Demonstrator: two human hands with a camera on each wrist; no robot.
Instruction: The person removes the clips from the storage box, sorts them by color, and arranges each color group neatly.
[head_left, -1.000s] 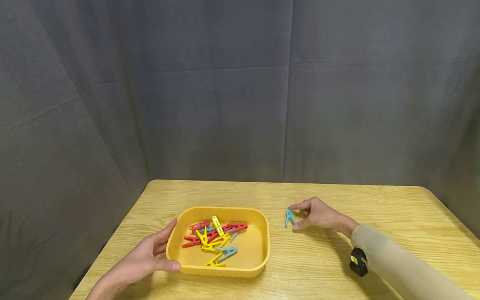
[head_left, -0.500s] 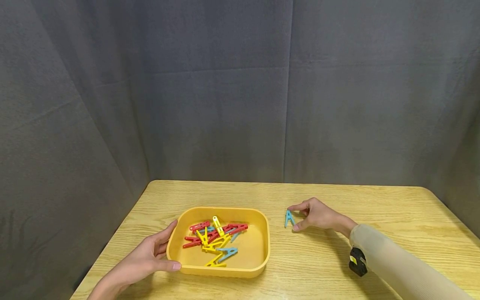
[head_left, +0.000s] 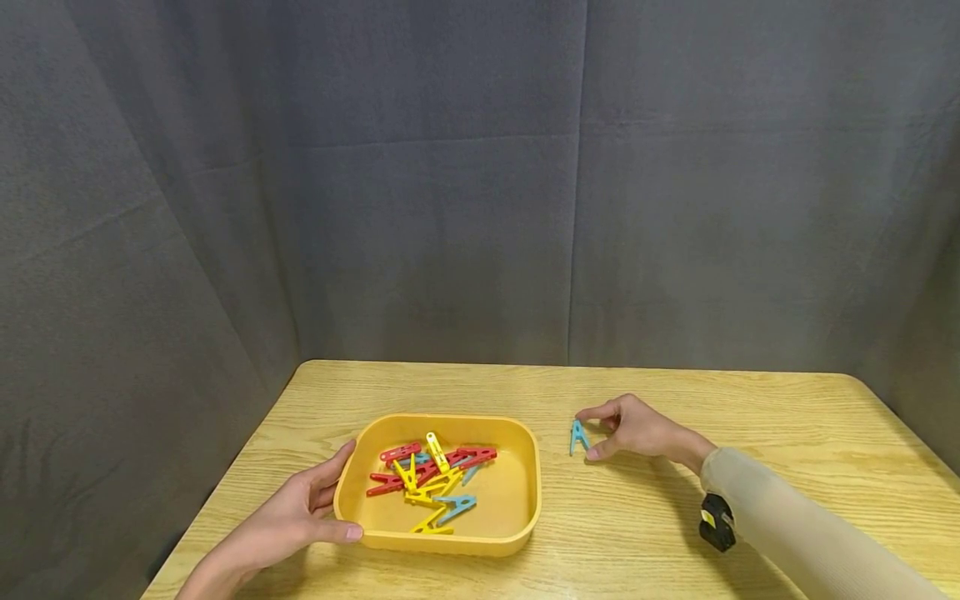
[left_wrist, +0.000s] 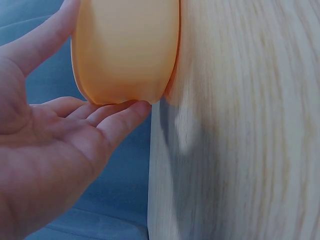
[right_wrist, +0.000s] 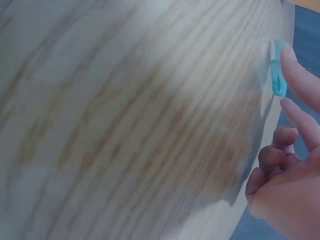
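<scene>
The right hand rests on the counter with forefinger and thumb curved around a blue clothespin, fingertips at its sides; whether they truly squeeze it I cannot tell. The peg lies on the wood just right of the yellow tray. The left hand lies open against the tray's left end, thumb along the near wall, fingers straight on the far corner. Inside the tray sits a loose heap of red, yellow and blue clothespins.

The counter is pale oak-grained wood with rounded corners. Grey cloth hangs behind and on both sides.

The beige sleeve runs out of sight at the lower right, a black strap at the wrist. Both wrist views are blurred, and the pegs overlap too much to count.
</scene>
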